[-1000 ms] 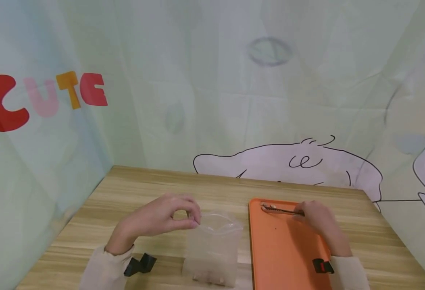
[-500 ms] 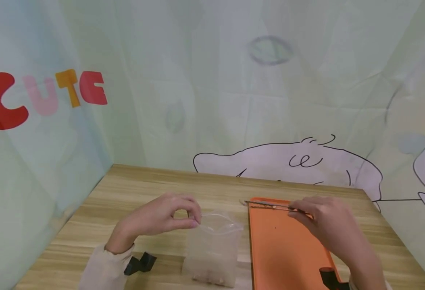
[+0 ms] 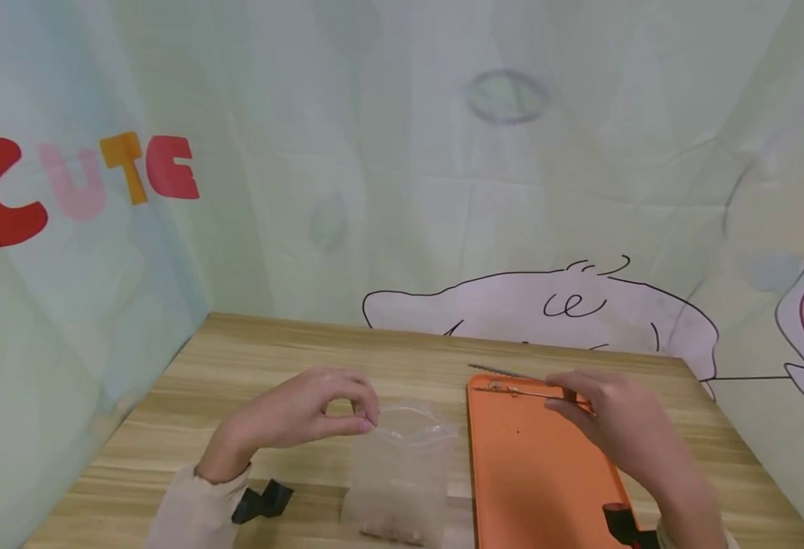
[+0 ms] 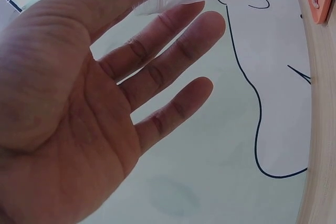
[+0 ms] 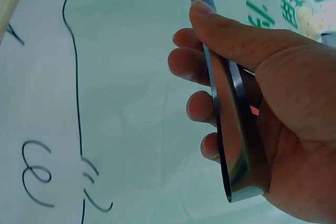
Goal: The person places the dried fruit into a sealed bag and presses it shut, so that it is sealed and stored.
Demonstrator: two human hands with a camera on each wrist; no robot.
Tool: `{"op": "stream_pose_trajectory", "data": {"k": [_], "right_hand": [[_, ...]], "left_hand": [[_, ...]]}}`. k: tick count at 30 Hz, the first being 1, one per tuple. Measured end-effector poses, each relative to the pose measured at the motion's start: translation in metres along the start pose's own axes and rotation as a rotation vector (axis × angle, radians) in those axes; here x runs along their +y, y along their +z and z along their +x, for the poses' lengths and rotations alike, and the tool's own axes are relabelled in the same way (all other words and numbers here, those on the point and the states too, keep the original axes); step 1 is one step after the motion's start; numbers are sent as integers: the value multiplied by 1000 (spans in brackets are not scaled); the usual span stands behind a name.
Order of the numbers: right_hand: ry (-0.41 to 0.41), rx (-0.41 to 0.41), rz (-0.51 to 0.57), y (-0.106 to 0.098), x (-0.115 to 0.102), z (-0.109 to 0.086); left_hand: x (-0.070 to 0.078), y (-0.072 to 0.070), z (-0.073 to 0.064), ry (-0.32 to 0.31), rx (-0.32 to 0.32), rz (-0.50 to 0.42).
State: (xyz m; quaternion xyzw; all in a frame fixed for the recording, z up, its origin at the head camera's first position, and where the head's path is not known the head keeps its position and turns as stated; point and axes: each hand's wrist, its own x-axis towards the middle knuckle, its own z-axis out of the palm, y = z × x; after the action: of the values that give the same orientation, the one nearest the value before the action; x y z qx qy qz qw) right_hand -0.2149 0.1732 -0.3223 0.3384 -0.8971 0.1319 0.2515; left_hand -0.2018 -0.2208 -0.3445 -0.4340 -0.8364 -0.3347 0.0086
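Observation:
My left hand [image 3: 299, 412] pinches the top left edge of a clear zip bag [image 3: 400, 476] between thumb and index finger; the other fingers spread loosely in the left wrist view. The bag's mouth gapes, and small brownish pieces [image 3: 393, 528] lie at its bottom. My right hand [image 3: 618, 423] holds metal serrated tongs [image 5: 231, 114], thumb on one arm and fingers behind the other. The tongs' arms stand apart over the far left corner of an orange tray [image 3: 539, 473], with nothing visible between the tips. A few small pale pieces [image 3: 495, 386] lie in that corner.
The wooden table [image 3: 292, 343] carries the bag and, to its right, the tray. A printed cloth [image 3: 416, 221] hangs behind and at both sides. Black straps [image 3: 262, 502] stick out at my wrists.
The tongs have lifted from the tray's far corner, and their arms have spread apart. My right hand has come nearer and turned slightly. The left hand and bag have stayed still.

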Motion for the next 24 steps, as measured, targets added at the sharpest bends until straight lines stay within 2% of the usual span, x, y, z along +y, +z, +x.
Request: {"op": "stream_pose_trajectory", "data": {"k": [6, 13, 18, 24], "right_hand": [[217, -212, -10, 3, 32, -1], [315, -415, -27, 46, 80, -10], [335, -485, -37, 70, 93, -17], [355, -483, -51, 79, 93, -18]], "left_hand": [[1, -1, 0, -5, -2, 3], [1, -1, -1, -18, -9, -19], [1, -1, -2, -26, -10, -21], [0, -1, -2, -25, -6, -14]]}}
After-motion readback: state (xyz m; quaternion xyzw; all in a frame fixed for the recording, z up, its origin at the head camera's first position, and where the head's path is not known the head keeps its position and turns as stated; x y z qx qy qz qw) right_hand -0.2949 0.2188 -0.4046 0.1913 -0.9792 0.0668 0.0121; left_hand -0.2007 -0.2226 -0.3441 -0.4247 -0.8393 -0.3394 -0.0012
